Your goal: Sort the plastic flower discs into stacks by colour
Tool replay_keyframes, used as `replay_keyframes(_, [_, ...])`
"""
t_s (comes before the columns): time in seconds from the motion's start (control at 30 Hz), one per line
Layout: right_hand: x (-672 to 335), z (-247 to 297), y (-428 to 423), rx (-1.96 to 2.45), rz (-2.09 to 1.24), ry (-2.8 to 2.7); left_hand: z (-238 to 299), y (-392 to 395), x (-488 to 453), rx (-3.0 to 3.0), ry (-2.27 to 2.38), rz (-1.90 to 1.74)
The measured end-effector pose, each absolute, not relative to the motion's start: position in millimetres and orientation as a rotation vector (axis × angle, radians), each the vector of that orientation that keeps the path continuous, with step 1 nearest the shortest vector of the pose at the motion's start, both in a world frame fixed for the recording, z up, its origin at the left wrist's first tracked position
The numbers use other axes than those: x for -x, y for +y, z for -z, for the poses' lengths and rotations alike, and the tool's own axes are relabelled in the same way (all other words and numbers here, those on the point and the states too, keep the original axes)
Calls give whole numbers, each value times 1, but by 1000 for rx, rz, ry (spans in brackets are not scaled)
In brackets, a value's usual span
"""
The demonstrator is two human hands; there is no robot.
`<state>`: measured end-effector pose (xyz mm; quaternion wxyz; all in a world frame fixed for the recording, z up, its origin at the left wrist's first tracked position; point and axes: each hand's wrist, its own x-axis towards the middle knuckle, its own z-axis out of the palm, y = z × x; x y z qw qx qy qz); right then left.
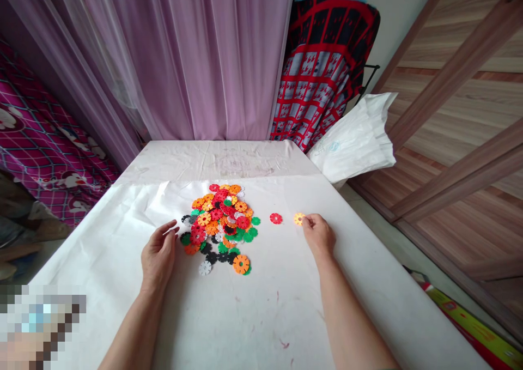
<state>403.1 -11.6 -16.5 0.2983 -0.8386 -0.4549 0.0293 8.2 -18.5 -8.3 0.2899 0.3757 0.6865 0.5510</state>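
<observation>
A heap of notched plastic discs [216, 212], in red, orange, yellow, green, black and white, lies on the white-covered table [261, 315]. My right hand [319, 234] pinches a yellow disc [299, 219] by its edge, to the right of the heap. Between that hand and the heap, a single red disc [275, 218] lies flat on the cloth. My left hand [158, 253] is beside the heap's left side, fingers apart and curved, with nothing in it. At the near edge of the heap are a larger-looking orange disc [241, 264] and a white disc [205, 267].
Behind the table hangs a purple curtain [229, 59]. A white bag [357, 138] stands at the far right corner, by a red-and-blue patterned cloth [314, 70]. Wooden cabinet doors [461, 114] are on the right. A blurred-out patch [41, 326] covers the lower left.
</observation>
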Motion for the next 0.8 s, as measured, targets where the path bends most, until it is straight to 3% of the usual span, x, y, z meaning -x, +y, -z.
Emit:
replay_keyframes(0.3, [-401,14,-11,2324,-74,-1292,8,-18,-9,-979,1849,-1463])
replay_keyframes(0.8, [-407,38,1,1976,182,-1613,10,-19,-9,-1014,1829,-1457])
